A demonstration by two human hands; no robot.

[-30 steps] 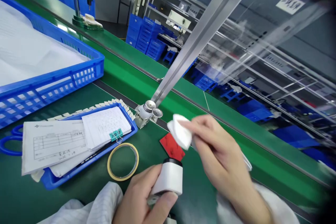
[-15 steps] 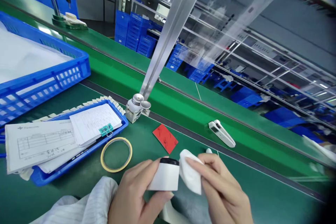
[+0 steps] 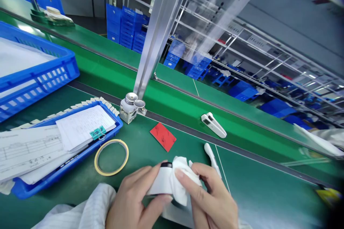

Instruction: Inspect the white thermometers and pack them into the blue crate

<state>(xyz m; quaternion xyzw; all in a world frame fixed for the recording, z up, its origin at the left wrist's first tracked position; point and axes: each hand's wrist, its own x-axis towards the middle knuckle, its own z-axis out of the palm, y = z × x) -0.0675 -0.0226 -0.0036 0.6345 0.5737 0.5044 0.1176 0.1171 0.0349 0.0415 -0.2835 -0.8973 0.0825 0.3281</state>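
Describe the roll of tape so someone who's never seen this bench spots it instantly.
Start at the shallow blue tray of paperwork on the left of the green bench. Just off its near right side, a thin yellowish tape ring lies flat. It is the only hoop there, green showing through its middle, unlike the solid red card to its right.

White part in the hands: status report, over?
Left hand grips white part. Right hand presses white cloth against it. Red card, tape ring lie apart beyond; nothing in the way.

White black-capped block (image 3: 161,182) against crumpled cloth (image 3: 181,163)
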